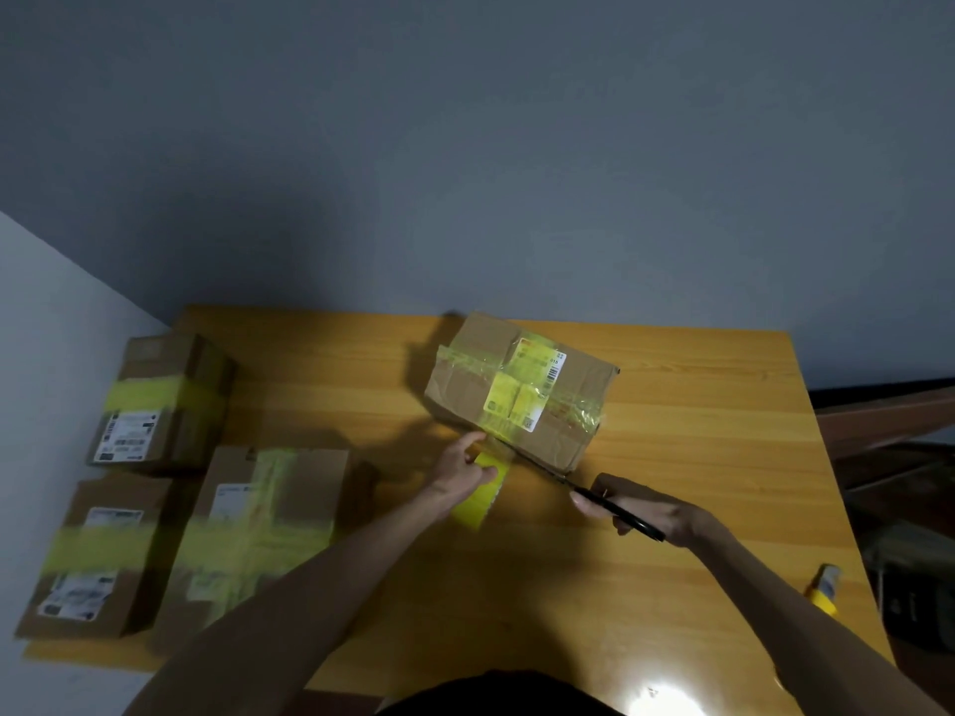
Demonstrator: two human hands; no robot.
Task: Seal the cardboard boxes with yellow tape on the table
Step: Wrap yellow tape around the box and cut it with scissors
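A cardboard box (563,374) with a white label and crossed bands of yellow tape lies at the back middle of the wooden table (672,457). My left hand (462,470) holds the yellow tape roll (478,498) just in front of the box, with a strip of tape stretched up to the box's near edge. My right hand (646,514) grips black scissors (579,488), whose blades reach along the box's lower edge to that strip.
Three taped cardboard boxes sit on the left: one at the back (160,400), one at the front edge (93,555), one beside it (258,529). A small yellow-capped tube (824,586) lies at the table's right edge. Grey walls stand behind and left.
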